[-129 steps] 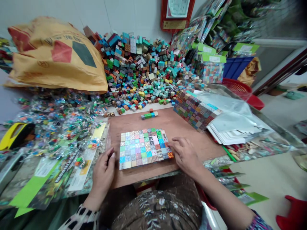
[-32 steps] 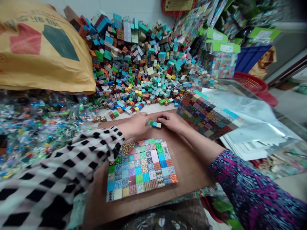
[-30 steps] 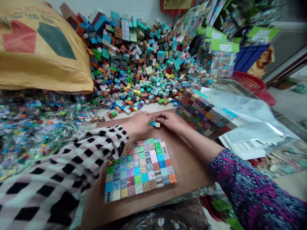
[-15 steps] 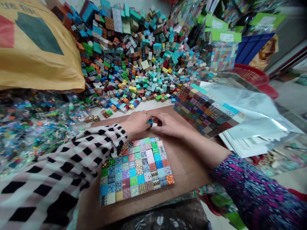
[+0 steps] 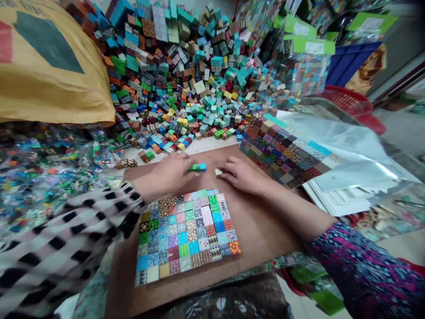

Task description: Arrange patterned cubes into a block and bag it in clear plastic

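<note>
My left hand (image 5: 174, 173) is closed on a short row of green and blue cubes (image 5: 198, 167), whose right end sticks out past my fingers. To the right, across a small gap, my right hand (image 5: 241, 174) pinches a cream-coloured cube (image 5: 218, 172) at its fingertips. Both hands are low over the brown board (image 5: 262, 230). Nearer to me on that board lies a flat block of many patterned cubes (image 5: 189, 235), set in close rows. My left wrist is just beyond its upper left corner.
A big heap of loose cubes (image 5: 206, 97) rises behind the board. Small wrapped pieces (image 5: 56, 177) cover the left, below a yellow sack (image 5: 56, 79). At the right stand another cube block (image 5: 282, 150), a clear plastic bag (image 5: 358, 150) and a red basket (image 5: 348, 101).
My hands have moved apart from where they met. The left one went left with the green and blue cubes, the right one slightly right with the cream cube.
</note>
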Available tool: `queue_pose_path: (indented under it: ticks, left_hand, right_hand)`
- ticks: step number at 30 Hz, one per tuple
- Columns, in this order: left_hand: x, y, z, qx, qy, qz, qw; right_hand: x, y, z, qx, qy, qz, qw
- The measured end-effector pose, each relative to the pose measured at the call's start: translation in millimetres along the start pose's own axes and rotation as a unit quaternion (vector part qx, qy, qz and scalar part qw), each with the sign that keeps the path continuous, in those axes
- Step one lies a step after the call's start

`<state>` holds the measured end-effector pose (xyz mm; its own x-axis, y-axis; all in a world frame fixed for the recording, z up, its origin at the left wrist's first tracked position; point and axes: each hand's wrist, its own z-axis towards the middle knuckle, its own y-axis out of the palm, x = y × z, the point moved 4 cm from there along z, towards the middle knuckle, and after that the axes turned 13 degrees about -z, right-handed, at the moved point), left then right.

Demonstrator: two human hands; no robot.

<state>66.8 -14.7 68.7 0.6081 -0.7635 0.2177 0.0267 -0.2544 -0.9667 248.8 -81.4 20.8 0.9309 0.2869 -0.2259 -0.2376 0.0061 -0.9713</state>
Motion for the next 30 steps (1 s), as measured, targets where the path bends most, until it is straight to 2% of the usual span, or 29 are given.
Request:
queue_pose_path:
  ticks: [2, 7, 11, 13, 16, 26, 30]
  left_hand:
    - [8.2, -1.4, -22.0, -0.012, 0.021, -0.037, 0.999]
    - [18.6, 9.6, -81.1, -0.014, -0.017, -0.086, 0.996]
    - [15.4, 26.6, -109.5, -0.024, -0.064, -0.108, 0.992]
    - [13.7, 32.5, -114.8, -0.03, -0.078, -0.116, 0.99]
    - [14.0, 35.9, -115.9, -0.03, -0.081, -0.117, 0.989]
    - [17.8, 36.1, -115.1, -0.029, -0.085, -0.096, 0.991]
    - [19.2, 36.3, -116.2, -0.019, -0.084, -0.091, 0.992]
  right_hand:
    - [1.7, 2.3, -1.9, 0.01, 0.007, 0.019, 1.0]
    - [-5.9, -7.0, -10.3, 0.022, 0.027, 0.121, 0.992]
    - [-23.3, -18.6, -16.7, -0.036, -0.01, 0.236, 0.971]
    - [-31.3, -21.2, -17.9, -0.069, -0.04, 0.251, 0.965]
    - [-36.2, -21.0, -17.6, -0.085, -0.055, 0.232, 0.968]
    - [-33.6, -8.9, -19.2, -0.058, -0.036, 0.21, 0.975]
    - [-37.0, -12.8, -28.0, -0.032, -0.031, 0.198, 0.979]
